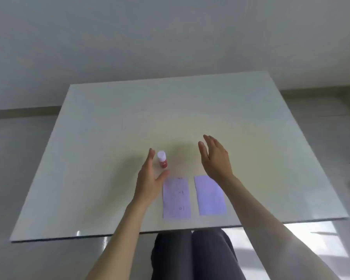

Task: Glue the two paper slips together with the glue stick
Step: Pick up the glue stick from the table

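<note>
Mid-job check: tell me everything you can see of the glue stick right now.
The glue stick is a short cylinder with a red body and a white cap still on, plastic by its look. It stands upright on the white table, beyond the two paper slips. The open left hand is right beside it; contact cannot be told.

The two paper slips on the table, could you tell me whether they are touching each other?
Apart. The head view shows a strip of bare table running between the left slip and the right slip along their whole length.
</note>
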Tool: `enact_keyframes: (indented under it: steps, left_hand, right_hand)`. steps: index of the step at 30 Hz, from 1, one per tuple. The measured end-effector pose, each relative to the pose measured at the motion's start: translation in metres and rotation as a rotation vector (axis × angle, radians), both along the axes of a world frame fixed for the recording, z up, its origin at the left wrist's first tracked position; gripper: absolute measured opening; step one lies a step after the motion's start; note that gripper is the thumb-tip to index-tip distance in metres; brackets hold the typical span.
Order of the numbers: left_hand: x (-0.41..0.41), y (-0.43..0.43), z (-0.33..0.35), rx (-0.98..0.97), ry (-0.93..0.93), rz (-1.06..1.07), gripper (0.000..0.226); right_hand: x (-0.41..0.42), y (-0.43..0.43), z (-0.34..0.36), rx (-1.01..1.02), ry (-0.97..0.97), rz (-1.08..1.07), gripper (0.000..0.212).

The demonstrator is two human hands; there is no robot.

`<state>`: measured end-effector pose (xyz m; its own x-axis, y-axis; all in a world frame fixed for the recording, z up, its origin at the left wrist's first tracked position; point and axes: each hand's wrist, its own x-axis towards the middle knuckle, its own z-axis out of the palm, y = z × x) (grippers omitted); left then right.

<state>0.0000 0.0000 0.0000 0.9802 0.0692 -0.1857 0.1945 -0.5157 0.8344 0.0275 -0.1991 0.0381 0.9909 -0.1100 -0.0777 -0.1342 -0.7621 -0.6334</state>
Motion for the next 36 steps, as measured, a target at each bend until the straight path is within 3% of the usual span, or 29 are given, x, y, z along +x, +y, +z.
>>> enact_keyframes:
  steps: [2,7,9,11,14,18,23,24,26,29,31,34,36]
  left_hand:
    - [0.003,-0.003,-0.017,-0.044,-0.128,0.052,0.069]
    - [0.014,-0.006,-0.031,-0.075,-0.334,0.079,0.014]
    - [0.007,-0.008,-0.020,-0.099,-0.401,0.062,0.018]
    - [-0.008,-0.010,-0.005,-0.070,-0.489,0.036,0.025]
    - [-0.033,-0.011,0.013,0.046,-0.610,-0.044,0.034]
    - [-0.043,-0.012,0.022,0.144,-0.722,-0.096,0.037]
    - [-0.050,-0.017,0.025,0.203,-0.769,-0.125,0.035]
    - [-0.050,-0.017,0.026,0.200,-0.769,-0.116,0.035]
    - [-0.047,-0.017,0.028,0.183,-0.777,-0.097,0.035]
    - [-0.046,-0.023,0.029,0.172,-0.775,-0.111,0.035]
    - [-0.045,-0.026,0.027,0.181,-0.762,-0.143,0.034]
    - [-0.044,-0.025,0.022,0.154,-0.712,-0.170,0.033]
    - [-0.043,-0.020,0.018,0.096,-0.646,-0.161,0.029]
  right_hand:
    - [-0.005,0.007,-0.018,-0.007,-0.135,0.017,0.049]
    - [-0.031,0.025,-0.033,0.015,-0.409,0.096,0.048]
    - [-0.047,0.026,-0.028,0.031,-0.494,0.115,0.049]
    - [-0.065,0.027,-0.017,0.176,-0.477,0.099,0.054]
    - [-0.082,0.028,0.004,0.449,-0.319,-0.012,0.061]
    - [-0.080,0.024,0.019,0.642,-0.083,-0.041,0.073]
    - [-0.081,0.012,0.015,0.691,-0.023,0.185,0.015]
    - [-0.081,0.006,0.015,0.729,-0.016,0.264,0.013]
    - [-0.081,-0.003,0.016,0.748,0.011,0.327,0.031]
    - [-0.079,-0.001,0.017,0.650,0.074,0.188,0.051]
    - [-0.077,0.000,0.016,0.585,0.014,0.164,0.042]
    - [-0.075,-0.008,0.015,0.520,-0.121,0.317,0.010]
    - [-0.070,-0.024,0.019,0.495,-0.215,0.309,0.007]
